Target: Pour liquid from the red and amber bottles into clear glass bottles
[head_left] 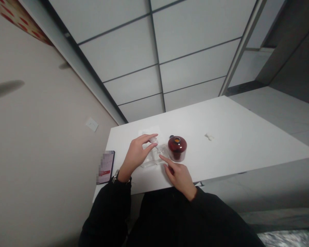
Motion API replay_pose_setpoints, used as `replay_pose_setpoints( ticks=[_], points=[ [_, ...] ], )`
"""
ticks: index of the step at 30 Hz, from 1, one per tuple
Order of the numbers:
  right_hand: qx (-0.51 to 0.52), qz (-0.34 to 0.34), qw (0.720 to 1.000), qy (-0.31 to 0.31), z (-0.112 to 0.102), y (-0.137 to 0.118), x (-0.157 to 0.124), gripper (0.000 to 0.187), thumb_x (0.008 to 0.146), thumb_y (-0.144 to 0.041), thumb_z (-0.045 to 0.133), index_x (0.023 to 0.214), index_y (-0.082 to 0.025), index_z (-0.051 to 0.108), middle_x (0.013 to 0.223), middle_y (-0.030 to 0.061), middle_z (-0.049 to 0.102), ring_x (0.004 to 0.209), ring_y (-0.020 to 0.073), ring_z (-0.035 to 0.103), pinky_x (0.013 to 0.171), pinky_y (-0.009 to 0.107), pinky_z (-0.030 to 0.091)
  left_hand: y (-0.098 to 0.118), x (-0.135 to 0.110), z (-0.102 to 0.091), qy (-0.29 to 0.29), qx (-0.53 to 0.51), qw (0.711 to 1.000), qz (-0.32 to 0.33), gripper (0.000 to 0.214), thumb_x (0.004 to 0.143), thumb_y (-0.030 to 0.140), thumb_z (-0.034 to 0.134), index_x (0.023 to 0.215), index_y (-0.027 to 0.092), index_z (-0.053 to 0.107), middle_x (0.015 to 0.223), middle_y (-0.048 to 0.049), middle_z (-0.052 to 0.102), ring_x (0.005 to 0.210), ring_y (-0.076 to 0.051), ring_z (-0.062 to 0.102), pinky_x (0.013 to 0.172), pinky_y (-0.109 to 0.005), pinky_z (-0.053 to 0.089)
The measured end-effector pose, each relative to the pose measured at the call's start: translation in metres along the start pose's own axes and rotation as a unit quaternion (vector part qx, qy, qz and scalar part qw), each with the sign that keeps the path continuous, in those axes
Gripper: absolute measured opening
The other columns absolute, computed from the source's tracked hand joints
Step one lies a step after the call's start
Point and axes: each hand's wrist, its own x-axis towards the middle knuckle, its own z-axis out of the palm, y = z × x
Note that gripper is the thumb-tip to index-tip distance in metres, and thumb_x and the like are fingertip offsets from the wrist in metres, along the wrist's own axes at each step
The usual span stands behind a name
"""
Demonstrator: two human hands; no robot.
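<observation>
My left hand [140, 150] pinches a small, pale, rounded piece [153, 140] between thumb and fingers; its exact kind is too small to tell. Below it, clear crinkled plastic packaging [150, 159] lies on the white table. My right hand [179, 176] has its index finger stretched out toward the plastic, with the thumb apart from it; nothing shows in its grip. Just beyond that hand stands a dark red glass bottle [177, 148], round, upright and with an open neck. A small dark round item [171, 137] sits behind the bottle's left side, partly hidden.
At the table's left edge lies a phone [105, 168] with its screen lit. A crumpled pale scrap [209, 137] rests right of the bottle. The white table [237, 137] meets a wall with a socket [92, 124] on the left; paneled sliding doors [134, 65] stand behind.
</observation>
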Motion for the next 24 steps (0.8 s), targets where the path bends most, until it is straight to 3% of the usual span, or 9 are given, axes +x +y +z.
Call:
replay_pose_setpoints(
  ticks=[8,13,19,24],
  points=[
    [-0.002,0.006,1.000,-0.002,0.002,0.001,-0.001,0.046,0.107,-0.031,0.046,0.148,-0.024,0.065,0.072,0.0021,0.074,0.057,0.0168,0.065,0.064,0.024,0.047,0.001,-0.001,0.005,0.002,-0.013,1.000,-0.011,0.028,0.099,0.028,0.071,0.126,0.026,0.077,0.115,-0.0061,0.080,0.100,-0.023,0.073,0.098,-0.042,0.059],
    [0.002,0.000,1.000,0.002,0.001,0.000,0.000,0.046,0.107,-0.031,0.045,0.148,-0.022,0.065,0.069,0.0020,0.073,0.056,0.0165,0.063,0.062,0.024,0.046,-0.008,0.008,-0.004,0.056,-0.047,0.995,-0.062,0.033,0.095,0.031,0.074,0.128,0.024,0.076,0.121,-0.0069,0.079,0.103,-0.022,0.073,0.099,-0.038,0.058],
    [0.003,-0.009,1.000,0.018,0.002,0.001,-0.001,0.046,0.108,-0.033,0.044,0.146,-0.021,0.067,0.060,0.0000,0.067,0.050,0.0152,0.059,0.058,0.024,0.044,-0.052,0.054,-0.015,-0.005,-0.068,0.992,-0.102,0.039,0.095,0.037,0.069,0.129,0.017,0.071,0.094,-0.0037,0.075,0.091,-0.020,0.072,0.091,-0.034,0.057],
    [0.009,-0.016,0.999,0.027,0.002,-0.001,0.000,0.045,0.109,-0.033,0.044,0.145,-0.020,0.068,0.058,-0.0002,0.065,0.048,0.0156,0.058,0.056,0.024,0.043,-0.092,0.092,0.004,-0.072,-0.049,0.991,-0.101,0.028,0.093,0.033,0.069,0.112,0.015,0.077,0.099,-0.0093,0.080,0.096,-0.024,0.073,0.092,-0.036,0.056]
  ],
)
